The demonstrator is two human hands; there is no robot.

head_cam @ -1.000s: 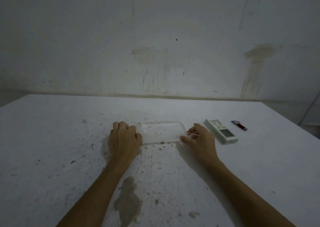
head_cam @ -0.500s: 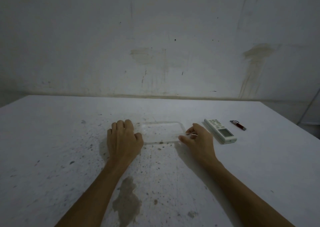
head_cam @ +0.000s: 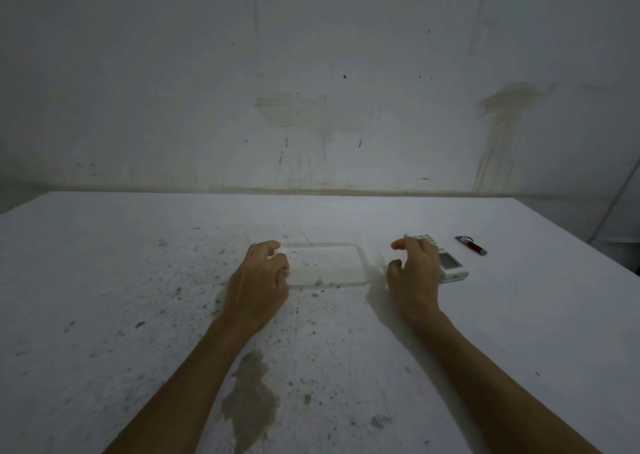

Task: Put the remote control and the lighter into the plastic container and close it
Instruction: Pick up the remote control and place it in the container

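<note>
**Both hands at the clear container, remote and lighter on the table**

I see the clear, flat rectangular plastic container (head_cam: 325, 263) lying on the speckled white table (head_cam: 104, 280), straight ahead of me. My left hand (head_cam: 258, 280) sits at its left edge with the fingers curled in loosely; whether they actually pinch the rim I cannot tell, since the plastic is nearly invisible there. My right hand (head_cam: 414, 273) is just right of the container, fingers spread and bent, thumb and forefinger apart, holding nothing that I can make out. It partly covers the white rectangular remote control with a small grey screen (head_cam: 450, 266), which lies flat on the table just beside the container. The small dark red lighter (head_cam: 472, 245) lies farther right, apart from the remote. A brownish stain (head_cam: 251, 401) marks the table between my forearms.
</note>
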